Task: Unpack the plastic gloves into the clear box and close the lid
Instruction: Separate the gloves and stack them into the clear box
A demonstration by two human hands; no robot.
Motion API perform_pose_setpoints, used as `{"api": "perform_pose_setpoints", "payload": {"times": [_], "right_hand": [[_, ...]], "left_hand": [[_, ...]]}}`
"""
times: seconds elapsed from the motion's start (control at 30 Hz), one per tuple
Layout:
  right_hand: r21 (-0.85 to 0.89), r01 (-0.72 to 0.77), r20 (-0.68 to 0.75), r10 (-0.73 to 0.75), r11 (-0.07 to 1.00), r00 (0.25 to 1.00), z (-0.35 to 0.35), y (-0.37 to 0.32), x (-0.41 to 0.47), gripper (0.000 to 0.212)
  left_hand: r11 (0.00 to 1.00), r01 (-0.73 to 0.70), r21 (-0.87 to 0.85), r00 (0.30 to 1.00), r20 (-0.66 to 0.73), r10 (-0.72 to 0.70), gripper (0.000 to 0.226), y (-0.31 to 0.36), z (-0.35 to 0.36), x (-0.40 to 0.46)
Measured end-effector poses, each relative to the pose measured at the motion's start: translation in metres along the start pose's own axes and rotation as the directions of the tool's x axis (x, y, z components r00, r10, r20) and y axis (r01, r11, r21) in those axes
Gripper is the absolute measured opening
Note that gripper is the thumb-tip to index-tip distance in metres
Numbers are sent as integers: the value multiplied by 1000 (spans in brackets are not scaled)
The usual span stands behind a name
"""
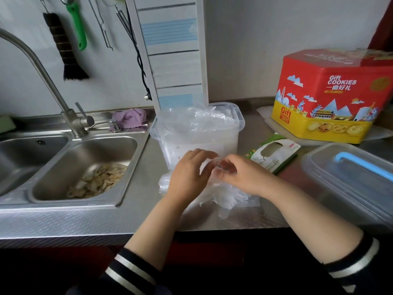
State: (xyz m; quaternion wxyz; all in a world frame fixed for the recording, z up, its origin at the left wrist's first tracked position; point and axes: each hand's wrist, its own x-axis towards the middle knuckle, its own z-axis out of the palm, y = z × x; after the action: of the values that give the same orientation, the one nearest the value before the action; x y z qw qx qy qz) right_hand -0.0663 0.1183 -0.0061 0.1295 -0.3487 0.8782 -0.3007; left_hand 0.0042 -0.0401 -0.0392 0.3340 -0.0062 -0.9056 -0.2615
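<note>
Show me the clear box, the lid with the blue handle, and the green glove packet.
clear box (198, 143): head view, front wall.
lid (348, 182): head view, clear top beside the blue handle.
glove packet (276, 155): head view, its printed front.

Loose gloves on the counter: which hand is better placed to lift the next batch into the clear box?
Probably the left hand: it hovers open over the loose gloves, directly before the clear box. The right hand already pinches plastic film.

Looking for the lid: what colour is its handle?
Light blue, on the clear lid at right; seen in the head view.
</note>
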Motion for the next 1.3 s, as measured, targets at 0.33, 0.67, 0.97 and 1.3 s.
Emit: {"api": "perform_pose_setpoints", "payload": {"times": [0.33, 0.67, 0.97, 1.3], "right_hand": [[94, 53, -213, -32, 994, 977, -2, -3, 15, 26], [235, 298, -181, -260, 925, 949, -57, -43, 33, 20], [251, 430, -388, -317, 867, 865, -97, -73, 80, 18], [550, 466, -523, -149, 693, 839, -90, -82, 106, 20]], "left_hand": [[991, 10, 130, 996, -87, 2, 46, -14, 6, -23], [984, 179, 6, 940, -296, -169, 61, -12, -3, -22], [989, 139, -55, 845, -514, -147, 48, -9, -9, -22], [991, 47, -125, 836, -539, -108, 30, -10, -11, -21]]}}
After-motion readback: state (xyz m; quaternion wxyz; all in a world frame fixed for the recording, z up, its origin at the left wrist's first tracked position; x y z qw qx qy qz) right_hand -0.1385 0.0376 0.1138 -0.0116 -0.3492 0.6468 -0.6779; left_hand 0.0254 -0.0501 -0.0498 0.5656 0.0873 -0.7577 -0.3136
